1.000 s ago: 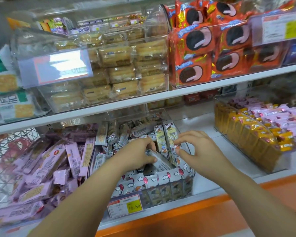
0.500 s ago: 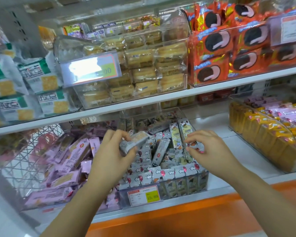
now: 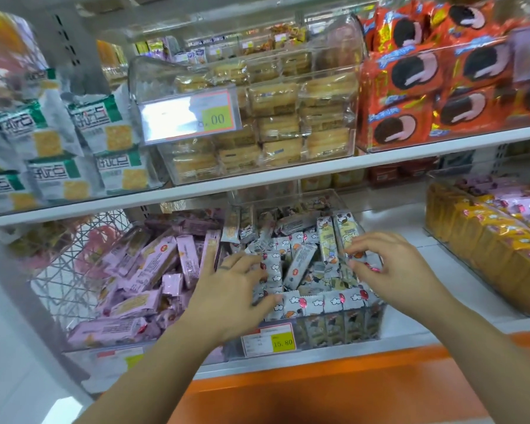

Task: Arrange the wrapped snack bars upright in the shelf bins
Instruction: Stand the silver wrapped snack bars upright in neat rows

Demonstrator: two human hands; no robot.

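Two hands reach into the clear bin (image 3: 377, 325), held apart. The left hand (image 3: 230, 289) lies flat with fingers spread on the snack bars (image 3: 300, 264) at the bin's left side. The right hand (image 3: 389, 270) curves at two upright bars (image 3: 346, 237) at the bin's right side; whether it grips them is unclear. One price tag (image 3: 270, 339) hangs on the bin's front.

The snack bars (image 3: 303, 301) in the middle are white and grey, printed with clouds and red balloons. Left of them, the pink bars (image 3: 153, 264) carry yellow panels. At the right stand yellow packs (image 3: 487, 240) with pink tops. On the far right, red packs (image 3: 416, 75) show dark round biscuits. On the far left, white packs (image 3: 104, 127) have green bands and yellow squares. The near shelf edge (image 3: 318, 387) is orange.
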